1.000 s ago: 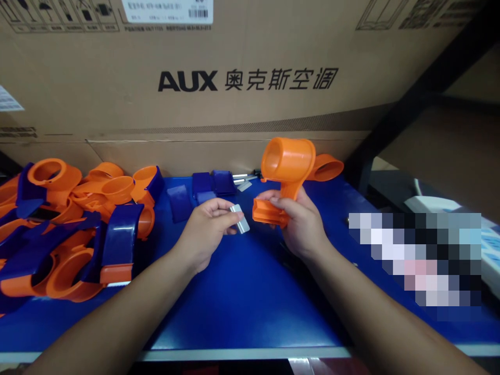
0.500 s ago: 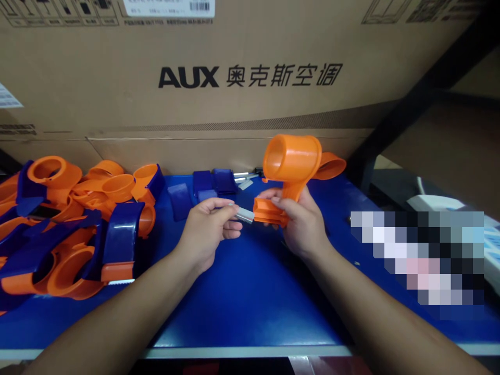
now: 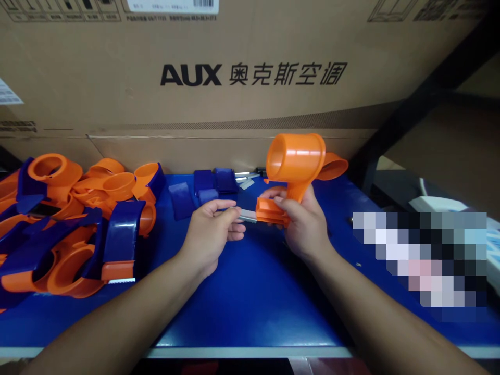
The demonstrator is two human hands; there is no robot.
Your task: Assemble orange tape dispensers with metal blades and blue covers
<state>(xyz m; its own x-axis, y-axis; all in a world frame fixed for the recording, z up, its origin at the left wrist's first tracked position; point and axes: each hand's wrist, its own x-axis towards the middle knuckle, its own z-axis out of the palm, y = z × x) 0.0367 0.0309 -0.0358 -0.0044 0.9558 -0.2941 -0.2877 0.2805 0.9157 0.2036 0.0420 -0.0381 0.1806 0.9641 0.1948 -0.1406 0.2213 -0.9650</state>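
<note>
My left hand pinches a small metal serrated blade between thumb and fingers. The blade's right end meets the slotted end of an orange plastic tape dispenser frame; whether it sits inside the slot I cannot tell. My right hand is wrapped round the neck of this frame, thumb on the near side, with its round hub upward. Part of the frame is hidden behind my fingers.
Orange and blue tape dispensers lie heaped on the left of the blue table. Several blue plastic pieces and more blades lie behind my hands. Another orange piece is at the back. A large cardboard box stands behind.
The blade in my left hand has turned more level and now meets the slotted end of the orange frame. Both hands have shifted slightly right in the view.
</note>
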